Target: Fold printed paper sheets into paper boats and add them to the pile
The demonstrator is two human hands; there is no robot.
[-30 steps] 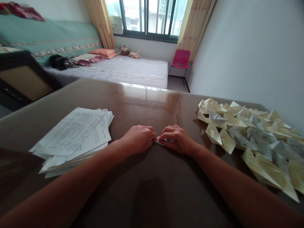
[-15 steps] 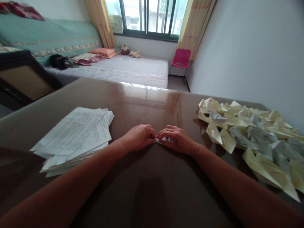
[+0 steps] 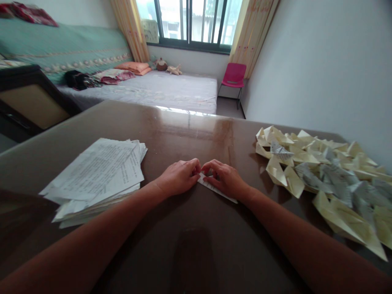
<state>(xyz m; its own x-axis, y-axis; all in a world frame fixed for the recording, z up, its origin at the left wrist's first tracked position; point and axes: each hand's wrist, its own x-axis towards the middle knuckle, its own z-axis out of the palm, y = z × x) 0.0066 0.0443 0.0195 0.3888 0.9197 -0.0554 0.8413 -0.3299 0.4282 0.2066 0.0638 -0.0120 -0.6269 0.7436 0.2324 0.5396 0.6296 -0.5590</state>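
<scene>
A small folded piece of printed paper [image 3: 219,191] lies low over the brown table, partly covered by my right hand. My left hand [image 3: 181,176] is closed, its thumb and forefinger pinching the paper's left tip. Bent around the near side and top of the paper, the fingers of my right hand [image 3: 226,179] grip it close to the left fingertips. The paper's lower edge slants down to the right, past my right palm. How the far side is folded is hidden behind the fingers.
To the left sits a stack of printed sheets [image 3: 94,175]. Many folded paper boats [image 3: 330,167], cream and printed white, are heaped on the right of the glossy table [image 3: 190,143]. Beyond the table are a bed [image 3: 183,87] and a pink chair [image 3: 234,75].
More of the folded paper now shows beneath my right hand, its long edge pointing down to the right. Both hands have shifted slightly, and the right fingers have lifted a little.
</scene>
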